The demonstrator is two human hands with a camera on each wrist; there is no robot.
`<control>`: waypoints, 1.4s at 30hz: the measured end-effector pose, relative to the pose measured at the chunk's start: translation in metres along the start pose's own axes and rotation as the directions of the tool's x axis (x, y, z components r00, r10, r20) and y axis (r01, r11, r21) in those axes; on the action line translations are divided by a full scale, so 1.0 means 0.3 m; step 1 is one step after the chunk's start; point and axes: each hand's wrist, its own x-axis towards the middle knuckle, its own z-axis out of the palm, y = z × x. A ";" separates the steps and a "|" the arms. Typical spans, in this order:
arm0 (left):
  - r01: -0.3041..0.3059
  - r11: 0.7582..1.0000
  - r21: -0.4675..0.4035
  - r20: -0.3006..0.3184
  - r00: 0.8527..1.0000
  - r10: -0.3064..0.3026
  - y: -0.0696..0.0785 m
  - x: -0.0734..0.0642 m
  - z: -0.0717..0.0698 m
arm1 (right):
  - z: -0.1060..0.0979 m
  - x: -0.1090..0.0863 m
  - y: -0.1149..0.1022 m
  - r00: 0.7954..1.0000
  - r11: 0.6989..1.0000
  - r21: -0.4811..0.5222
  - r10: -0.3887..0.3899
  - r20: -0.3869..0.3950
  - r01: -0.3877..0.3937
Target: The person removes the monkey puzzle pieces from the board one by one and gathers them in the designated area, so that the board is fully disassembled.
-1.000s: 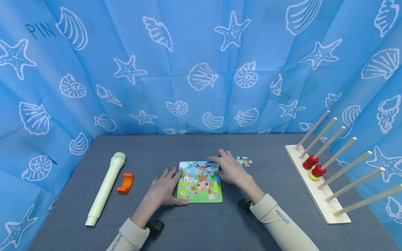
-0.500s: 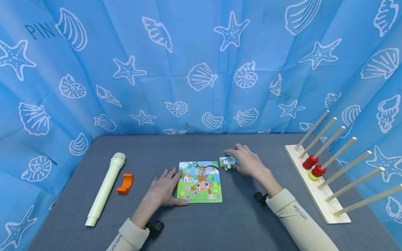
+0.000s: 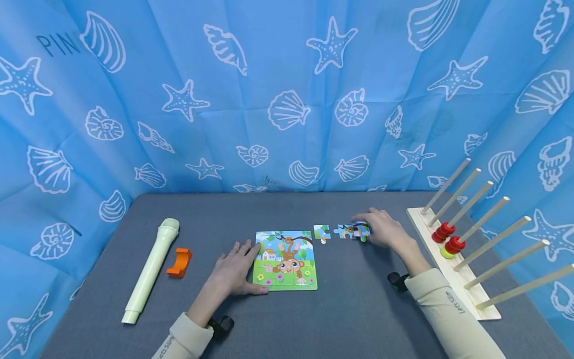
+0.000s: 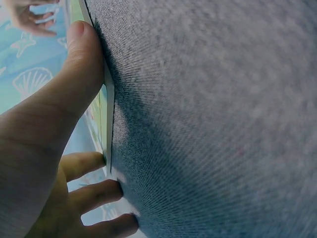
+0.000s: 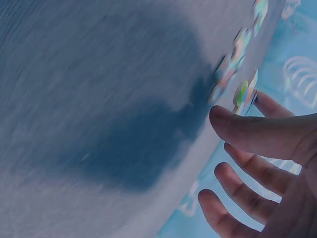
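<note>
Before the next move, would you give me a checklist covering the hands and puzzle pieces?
Left hand touching puzzle board: ok, at its left edge.
Right hand holding a puzzle piece: ok, between thumb and index finger.
Held piece clear of the neighbouring piece: cannot tell, they overlap in the head view.
Leftmost piece off the board: ok, on the table.
Right sleeve clear of peg stand: cannot tell, overlapping likewise.

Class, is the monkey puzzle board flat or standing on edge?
Lying flat: head view shows the puzzle board face-up; left wrist view, its edge along the table.
</note>
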 end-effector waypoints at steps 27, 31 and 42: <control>-0.003 1.000 -0.007 -0.010 1.000 0.003 0.005 -0.006 -0.003 | 0.037 -0.017 0.103 0.996 0.993 0.069 0.093 0.010 -0.093; -0.002 1.000 -0.005 -0.012 1.000 0.002 0.004 -0.005 -0.001 | 0.037 -0.016 0.100 0.996 0.994 0.069 0.090 0.001 -0.089; -0.011 1.000 -0.005 -0.022 1.000 0.011 0.003 -0.007 0.000 | 0.050 -0.017 0.070 0.995 0.993 0.085 0.087 -0.051 -0.082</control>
